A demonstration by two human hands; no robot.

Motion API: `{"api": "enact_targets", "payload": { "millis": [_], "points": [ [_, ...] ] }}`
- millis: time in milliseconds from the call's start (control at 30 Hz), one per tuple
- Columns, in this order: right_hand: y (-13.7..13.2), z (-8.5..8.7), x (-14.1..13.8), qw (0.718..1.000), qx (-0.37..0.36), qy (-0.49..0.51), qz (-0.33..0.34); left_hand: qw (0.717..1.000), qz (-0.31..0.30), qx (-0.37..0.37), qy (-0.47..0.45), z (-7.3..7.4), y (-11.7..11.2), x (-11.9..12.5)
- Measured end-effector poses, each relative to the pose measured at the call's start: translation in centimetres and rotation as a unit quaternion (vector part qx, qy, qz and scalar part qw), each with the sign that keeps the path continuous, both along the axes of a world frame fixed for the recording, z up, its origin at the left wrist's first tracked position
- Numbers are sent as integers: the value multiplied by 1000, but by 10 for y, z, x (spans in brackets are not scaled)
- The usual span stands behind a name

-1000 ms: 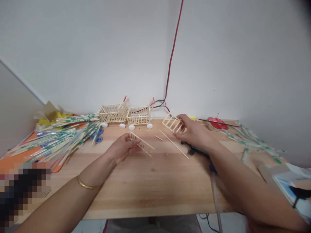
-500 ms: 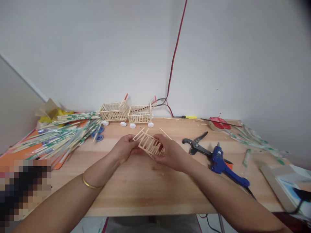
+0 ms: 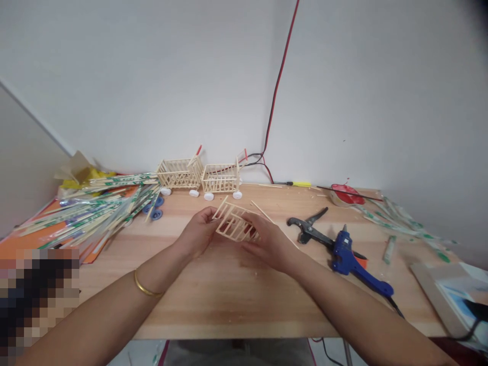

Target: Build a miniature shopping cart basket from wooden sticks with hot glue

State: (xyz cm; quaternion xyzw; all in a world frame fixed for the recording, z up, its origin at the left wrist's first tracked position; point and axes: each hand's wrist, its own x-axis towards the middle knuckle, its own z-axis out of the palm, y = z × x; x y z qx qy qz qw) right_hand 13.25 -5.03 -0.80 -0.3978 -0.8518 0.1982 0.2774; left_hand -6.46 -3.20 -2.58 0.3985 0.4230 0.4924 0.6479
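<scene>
Both my hands hold a small ladder-like frame of thin wooden sticks (image 3: pixel 233 223) just above the middle of the wooden table (image 3: pixel 229 300). My left hand (image 3: pixel 198 235) pinches its left end, with a gold bangle on that wrist. My right hand (image 3: pixel 269 241) grips the frame's right side, fingers curled round it. A loose stick (image 3: pixel 262 211) lies on the table just behind my right hand.
Two finished stick carts with white wheels (image 3: pixel 200 178) stand at the back by the wall. A heap of wrapped chopsticks (image 3: pixel 87 211) lies left. Black cutters (image 3: pixel 310 229) and a blue glue gun (image 3: pixel 353 259) lie right, with a red tape roll (image 3: pixel 345 194) and wrappers beyond.
My right hand brought the ladder frame from the back right to the table's middle, where my left hand joined it. The frame has since tilted slightly and risen a little.
</scene>
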Motion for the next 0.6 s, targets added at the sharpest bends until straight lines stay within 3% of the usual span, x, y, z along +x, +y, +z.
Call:
{"api": "enact_targets", "payload": {
  "millis": [300, 433, 600],
  "points": [
    [1, 6, 6, 999, 19, 17, -25, 998, -32, -58, -16, -1, -2, -3],
    [2, 6, 7, 999, 12, 32, -25, 999, -13, -33, 11, -4, 0, -6],
    [1, 4, 8, 997, 57, 47, 8, 995, 0, 18, 94, -4, 1, -7]
  ]
}}
